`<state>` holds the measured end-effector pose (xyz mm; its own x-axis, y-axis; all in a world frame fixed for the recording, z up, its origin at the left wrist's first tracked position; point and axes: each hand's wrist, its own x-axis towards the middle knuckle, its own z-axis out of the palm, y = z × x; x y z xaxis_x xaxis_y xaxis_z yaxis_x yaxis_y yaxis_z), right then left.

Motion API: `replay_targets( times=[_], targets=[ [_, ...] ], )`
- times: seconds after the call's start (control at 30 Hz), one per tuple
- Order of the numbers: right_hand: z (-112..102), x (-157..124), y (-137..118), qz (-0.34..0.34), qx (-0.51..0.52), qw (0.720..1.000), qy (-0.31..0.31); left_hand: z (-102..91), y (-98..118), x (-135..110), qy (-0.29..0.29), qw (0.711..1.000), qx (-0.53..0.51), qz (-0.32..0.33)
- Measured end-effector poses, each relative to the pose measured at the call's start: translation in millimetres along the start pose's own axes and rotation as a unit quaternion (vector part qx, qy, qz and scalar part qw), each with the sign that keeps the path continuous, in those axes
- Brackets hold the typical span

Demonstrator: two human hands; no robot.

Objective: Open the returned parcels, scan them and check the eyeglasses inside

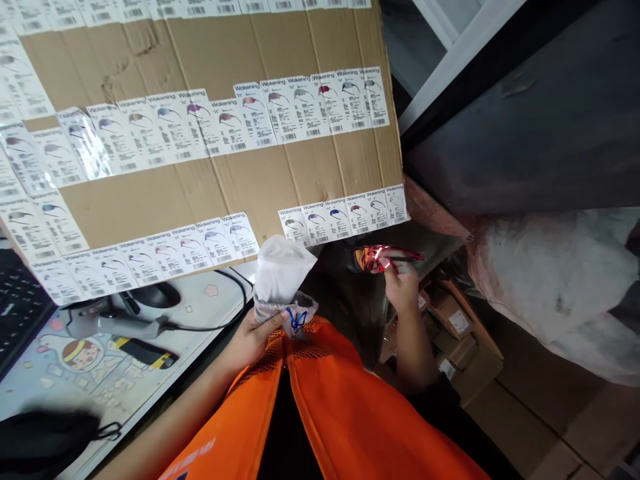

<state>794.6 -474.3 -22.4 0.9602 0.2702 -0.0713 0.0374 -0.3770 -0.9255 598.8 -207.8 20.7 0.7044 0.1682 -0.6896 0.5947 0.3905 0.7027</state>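
Note:
In my right hand (403,283) is a pair of sunglasses (373,258) with a red frame and shiny orange-red lenses, gripped near one side. My left hand (260,337) pinches a grey drawstring pouch (287,313) with a blue cord, close in front of my orange vest. A white, thin bag or sheet (283,270) sticks up out of the pouch's mouth; what it may contain is hidden. Above both hands stands a cardboard board (165,193) with rows of labels (295,110) that picture eyewear. The glasses are apart from the pouch.
On the desk (200,310) at left lie a barcode scanner (120,325), a black mouse (157,295), a yellow-black cutter (147,353), a keyboard (20,313) and a black pouch (50,440). An open carton (480,347) of small boxes and white plastic sheeting (555,287) are at right.

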Motion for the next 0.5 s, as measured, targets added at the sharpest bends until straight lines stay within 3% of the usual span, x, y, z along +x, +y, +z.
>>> replay_targets(
  times=[0.17, 0.27, 0.37, 0.5],
  targets=[
    [5.5, -2.4, -8.9, 0.034, 0.065, 0.997, -0.011, -1.7, 2.0, -5.8, -0.009, 1.000, 0.009, 0.007],
    [19.3, -8.4, -22.8, 0.060, 0.133, 0.988, -0.059, -5.0, 3.9, -12.5, -0.034, 0.997, 0.055, 0.041],
    [46.3, -20.1, -42.5, 0.101, 0.201, 0.968, -0.115, -10.1, 2.3, -20.8, -0.045, 0.987, 0.112, 0.104],
    [98.1, -44.3, -66.5, 0.155, 0.271, 0.938, -0.148, -17.8, -2.9, -35.8, -0.046, 0.979, 0.115, 0.164]
  ],
)
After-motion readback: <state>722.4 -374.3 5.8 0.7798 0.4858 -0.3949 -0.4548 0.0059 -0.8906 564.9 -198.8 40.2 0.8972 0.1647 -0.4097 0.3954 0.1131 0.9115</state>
